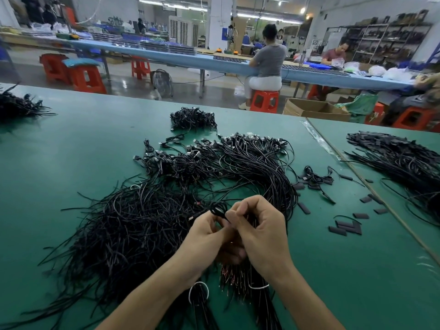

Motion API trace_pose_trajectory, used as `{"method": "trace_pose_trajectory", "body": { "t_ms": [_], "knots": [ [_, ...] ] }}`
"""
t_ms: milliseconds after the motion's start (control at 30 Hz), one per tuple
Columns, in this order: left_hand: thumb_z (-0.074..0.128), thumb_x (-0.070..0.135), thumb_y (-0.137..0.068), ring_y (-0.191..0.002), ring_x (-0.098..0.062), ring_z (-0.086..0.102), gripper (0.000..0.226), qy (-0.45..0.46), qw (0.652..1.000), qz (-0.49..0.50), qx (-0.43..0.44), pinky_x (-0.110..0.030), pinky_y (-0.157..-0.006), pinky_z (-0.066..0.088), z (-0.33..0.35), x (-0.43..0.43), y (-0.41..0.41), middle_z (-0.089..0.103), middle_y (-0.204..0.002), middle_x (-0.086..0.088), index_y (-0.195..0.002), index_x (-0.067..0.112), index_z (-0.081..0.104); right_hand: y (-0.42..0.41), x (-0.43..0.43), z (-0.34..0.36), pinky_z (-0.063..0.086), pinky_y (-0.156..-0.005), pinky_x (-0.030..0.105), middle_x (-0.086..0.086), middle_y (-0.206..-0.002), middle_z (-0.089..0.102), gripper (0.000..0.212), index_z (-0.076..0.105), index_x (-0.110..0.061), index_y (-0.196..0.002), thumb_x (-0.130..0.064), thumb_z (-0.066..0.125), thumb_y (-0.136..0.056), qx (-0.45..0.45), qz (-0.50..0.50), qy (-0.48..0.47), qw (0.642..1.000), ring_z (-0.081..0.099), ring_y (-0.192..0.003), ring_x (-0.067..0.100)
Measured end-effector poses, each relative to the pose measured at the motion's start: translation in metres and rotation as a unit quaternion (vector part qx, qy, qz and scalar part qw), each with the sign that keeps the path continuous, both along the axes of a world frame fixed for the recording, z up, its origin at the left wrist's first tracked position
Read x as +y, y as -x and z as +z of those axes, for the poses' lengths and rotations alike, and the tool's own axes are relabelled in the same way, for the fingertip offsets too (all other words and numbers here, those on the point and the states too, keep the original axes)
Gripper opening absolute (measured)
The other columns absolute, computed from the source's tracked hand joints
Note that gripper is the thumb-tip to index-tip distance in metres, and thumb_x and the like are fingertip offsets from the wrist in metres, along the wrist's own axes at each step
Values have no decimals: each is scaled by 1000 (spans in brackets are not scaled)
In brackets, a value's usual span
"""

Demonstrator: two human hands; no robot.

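My left hand (206,234) and my right hand (259,232) meet over the green table (71,163), fingers curled. Between them they pinch a thin black cable (217,209) whose end loops up above the fingertips. Whether a sleeve piece sits on it is hidden by my fingers. Under and around my hands lies a big pile of black cables (147,225), their connector ends (214,148) fanned out toward the far side. A bundle with bare copper ends (235,275) lies below my palms, tied with a white band.
Short black sleeve pieces (345,228) are scattered to the right. Another cable heap (402,160) lies far right past a table seam, a small bundle (192,119) at the back, one (14,106) at far left. People sit at a blue bench beyond.
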State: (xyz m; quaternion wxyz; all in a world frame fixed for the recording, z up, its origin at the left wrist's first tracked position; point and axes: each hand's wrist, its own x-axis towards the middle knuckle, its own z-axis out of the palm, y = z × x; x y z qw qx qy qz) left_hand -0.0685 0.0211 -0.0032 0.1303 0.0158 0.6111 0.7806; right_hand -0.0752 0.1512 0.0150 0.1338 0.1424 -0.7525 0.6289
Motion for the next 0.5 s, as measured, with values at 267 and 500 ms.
{"method": "trace_pose_trajectory", "body": {
  "t_ms": [267,500],
  "knots": [
    [40,4,-100,-71,-21,67,16,-183,977,102,-41,-37,-68,59,4,-3,9,68,-82,-13,-89,8,52,1,0,-4,59,-78,36,5,-83,70,38,60,-28,-75,8,68,-86,-40,47,68,996,68,-82,21],
    [77,28,-78,-87,-16,72,37,2,993,75,94,-22,-73,55,-3,-20,14,76,-93,-5,-106,13,57,2,-1,-16,57,-77,25,-1,-88,74,20,59,-6,-79,11,68,-86,-90,60,28,994,71,-86,13]
  ]
}}
